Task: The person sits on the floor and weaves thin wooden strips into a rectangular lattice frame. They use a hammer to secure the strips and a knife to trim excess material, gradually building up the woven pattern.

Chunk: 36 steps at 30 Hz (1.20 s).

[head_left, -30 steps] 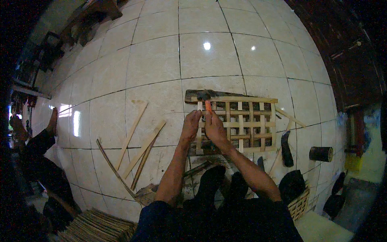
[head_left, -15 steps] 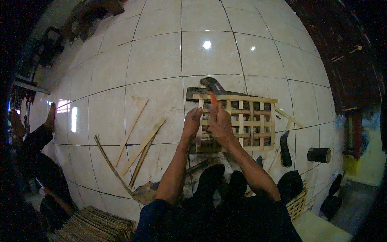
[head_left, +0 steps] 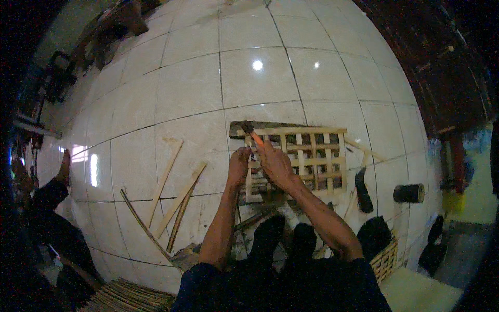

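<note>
A lattice of pale wooden slats (head_left: 317, 130) lies on the tiled floor in front of my feet, over a dark board (head_left: 236, 129) that shows past its upper left corner. My right hand (head_left: 275, 165) is wrapped round a hammer (head_left: 258, 139) with an orange handle. The hammer's dark head is low over that same corner; contact cannot be made out. Close beside it, my left hand (head_left: 239, 165) has its fingers pinched together at the lattice's left edge. Whatever sits between those fingertips is too small to see.
Loose wooden strips (head_left: 165, 179) lie to the left, near a stack of strips (head_left: 132, 296). Right of the lattice are a curved black object (head_left: 363, 191) and a dark cylinder (head_left: 409, 193). Another lattice (head_left: 385, 261) rests at lower right. A person (head_left: 52, 218) sits at far left.
The hammer head has come down from above the lattice's top edge to its upper left corner. My left hand stays at the lattice's left edge. The whole view has shifted slightly.
</note>
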Available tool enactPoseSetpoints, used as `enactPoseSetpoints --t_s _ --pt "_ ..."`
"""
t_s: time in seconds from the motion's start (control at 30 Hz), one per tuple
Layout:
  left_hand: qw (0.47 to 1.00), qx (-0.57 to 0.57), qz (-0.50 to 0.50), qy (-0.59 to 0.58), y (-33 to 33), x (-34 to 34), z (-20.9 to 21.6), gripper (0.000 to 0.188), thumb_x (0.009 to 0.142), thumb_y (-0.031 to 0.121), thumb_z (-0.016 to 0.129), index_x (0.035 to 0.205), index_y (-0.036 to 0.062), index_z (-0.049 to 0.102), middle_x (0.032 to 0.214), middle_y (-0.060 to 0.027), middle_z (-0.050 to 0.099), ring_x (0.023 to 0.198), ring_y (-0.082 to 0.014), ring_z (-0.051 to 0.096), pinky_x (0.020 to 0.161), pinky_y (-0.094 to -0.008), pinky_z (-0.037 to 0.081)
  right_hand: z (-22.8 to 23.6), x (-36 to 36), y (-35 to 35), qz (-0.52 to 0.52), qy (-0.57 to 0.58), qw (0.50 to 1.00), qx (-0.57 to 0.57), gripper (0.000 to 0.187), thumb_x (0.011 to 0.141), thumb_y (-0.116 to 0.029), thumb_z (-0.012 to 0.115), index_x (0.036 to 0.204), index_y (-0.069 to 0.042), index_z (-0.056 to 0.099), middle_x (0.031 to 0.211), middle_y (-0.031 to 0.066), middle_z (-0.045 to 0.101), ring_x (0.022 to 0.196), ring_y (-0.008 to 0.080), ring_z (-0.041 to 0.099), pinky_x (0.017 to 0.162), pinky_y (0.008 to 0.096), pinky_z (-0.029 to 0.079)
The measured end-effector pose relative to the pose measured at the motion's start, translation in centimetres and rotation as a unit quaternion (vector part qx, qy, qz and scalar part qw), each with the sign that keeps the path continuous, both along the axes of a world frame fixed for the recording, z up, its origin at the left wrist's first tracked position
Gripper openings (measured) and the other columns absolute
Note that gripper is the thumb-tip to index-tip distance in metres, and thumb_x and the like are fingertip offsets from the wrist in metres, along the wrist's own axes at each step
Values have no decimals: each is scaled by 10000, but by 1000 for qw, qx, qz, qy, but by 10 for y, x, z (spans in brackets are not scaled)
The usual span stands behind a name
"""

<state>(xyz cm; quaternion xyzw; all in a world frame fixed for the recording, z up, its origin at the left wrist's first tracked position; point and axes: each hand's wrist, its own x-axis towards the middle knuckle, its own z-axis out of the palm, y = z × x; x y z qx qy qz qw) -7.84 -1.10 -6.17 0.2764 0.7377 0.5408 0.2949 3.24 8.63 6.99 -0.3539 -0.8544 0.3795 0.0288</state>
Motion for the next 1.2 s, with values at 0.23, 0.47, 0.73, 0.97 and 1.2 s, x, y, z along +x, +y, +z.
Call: enactPoseSetpoints --t_s 0.23,0.47,0.73,0.97,1.2 --pt "992 20 -41 -121 16 -11 10 343 981 300 483 968 -26 589 848 -140 635 715 -218 556 672 -357 454 19 45 17 -49 21 998 -44 390 995 -399 395 1186 -81 515 773 195 578 685 354 564 611 448 431" --pt "951 73 -6 -300 22 10 99 334 961 288 547 1118 -8 545 966 -85 649 853 -170 651 729 -320 543 4 257 -54 -234 37 961 141 260 900 -250 614 1050 -41 576 818 189 626 714 345 628 631 407 480" --pt "969 127 -69 -203 -9 44 194 302 964 259 547 1149 21 566 985 -47 639 847 -150 645 738 -301 536 -23 379 -120 -316 -235 913 103 324 883 -285 623 1045 -12 558 860 231 614 773 408 596 655 451 466" --pt "977 75 -156 -125 -16 73 244 253 974 219 532 1101 8 594 945 -50 644 814 -143 648 729 -295 533 119 275 -25 -208 99 914 335 386 826 -194 691 1157 -24 587 1155 193 528 1094 345 500 941 442 406" --pt "963 94 -212 -135 -21 88 254 253 977 213 526 1069 -12 594 920 -66 645 846 -147 634 692 -319 549 209 143 9 55 192 947 253 429 811 -353 715 1085 -34 629 1069 141 601 1017 316 552 860 413 437"
